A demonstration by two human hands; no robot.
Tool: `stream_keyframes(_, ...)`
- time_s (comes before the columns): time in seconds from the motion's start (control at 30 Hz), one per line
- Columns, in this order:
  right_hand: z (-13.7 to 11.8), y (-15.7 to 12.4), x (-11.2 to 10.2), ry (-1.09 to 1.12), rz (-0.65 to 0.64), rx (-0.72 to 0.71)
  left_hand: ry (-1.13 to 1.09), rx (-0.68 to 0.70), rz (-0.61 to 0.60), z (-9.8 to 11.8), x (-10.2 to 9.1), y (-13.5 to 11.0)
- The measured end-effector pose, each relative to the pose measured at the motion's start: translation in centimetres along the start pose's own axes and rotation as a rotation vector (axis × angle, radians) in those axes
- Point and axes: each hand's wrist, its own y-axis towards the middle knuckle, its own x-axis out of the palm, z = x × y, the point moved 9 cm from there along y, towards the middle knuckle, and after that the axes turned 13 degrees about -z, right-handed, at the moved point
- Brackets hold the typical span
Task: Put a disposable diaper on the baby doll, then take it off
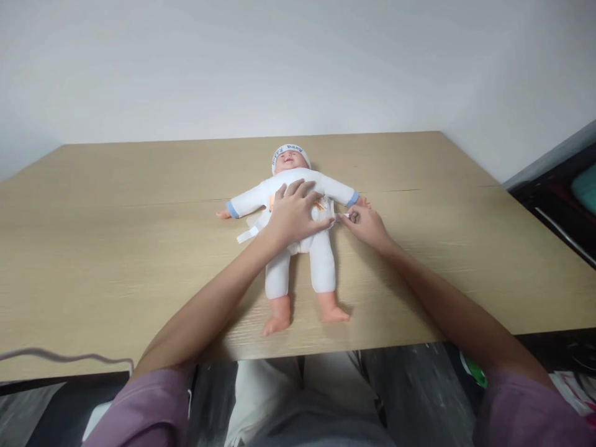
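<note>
A baby doll (323, 267) in a white suit with blue cuffs and a lettered white cap lies on its back, feet toward me. Around its hips sits a white diaper (321, 212), partly covered by my hands. My left hand (295, 211) rests spread over the front of the diaper and the belly. At the doll's side, on the right, my right hand (365, 222) pinches the diaper's white tab, which is pulled out sideways. Another white tab (248, 234) sticks out loose on the left side.
The doll lies on a wooden table (139, 248) that meets a white wall (261, 68) at the back. A grey cable (65, 356) crosses the near left corner. Dark shelving (559, 202) with cloth stands beyond the right edge.
</note>
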Motion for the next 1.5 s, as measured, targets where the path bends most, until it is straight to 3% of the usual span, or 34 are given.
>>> stream_keyframes(0.17,-1.7,-0.5,-1.5,0.241,-0.132,-0.075,0.020,-0.002,0.023,0.2,0.1,0.0)
stream_keyframes(0.3,-5.1,0.1,-2.1,0.395,-0.154,-0.125,0.039,-0.018,0.001,0.2,0.3,0.1)
stream_keyframes(0.43,-9.0,2.3,-0.2,0.373,-0.235,-0.164,0.051,-0.032,-0.011,0.1,0.5,0.3)
stream_keyframes(0.6,-10.5,3.6,2.0,0.365,-0.274,-0.155,-0.021,-0.047,-0.052,-0.1,0.2,0.2)
stream_keyframes(0.7,-10.9,1.9,1.2,0.293,-0.135,-0.249,-0.094,-0.032,-0.099,-0.4,-0.2,0.2)
stream_keyframes(0.83,-12.1,-2.2,0.4,0.214,0.023,-0.483,-0.224,0.026,-0.150,-1.8,-1.0,0.2)
stream_keyframes(1.0,-12.5,-4.4,2.5,0.045,-0.081,-0.662,-0.476,0.156,-0.151,-3.4,-2.1,-0.6)
stream_keyframes(1.17,-12.1,-4.0,2.8,-0.048,-0.123,-0.723,-0.588,0.167,0.117,-5.9,-2.3,-3.9)
stream_keyframes(1.23,-11.9,-3.9,2.6,-0.067,-0.122,-0.714,-0.517,0.158,0.217,-7.5,-1.9,-6.2)
stream_keyframes(1.33,-12.3,-4.2,2.2,-0.076,-0.085,-0.717,-0.375,0.036,0.341,-11.1,-1.5,-9.8)
stream_keyframes(1.4,-13.3,-4.2,1.7,-0.082,-0.025,-0.709,-0.306,-0.078,0.329,-13.5,-1.0,-11.5)
stream_keyframes(1.5,-15.5,-3.7,0.7,-0.121,0.105,-0.627,-0.209,-0.273,0.183,-15.8,0.2,-12.6)
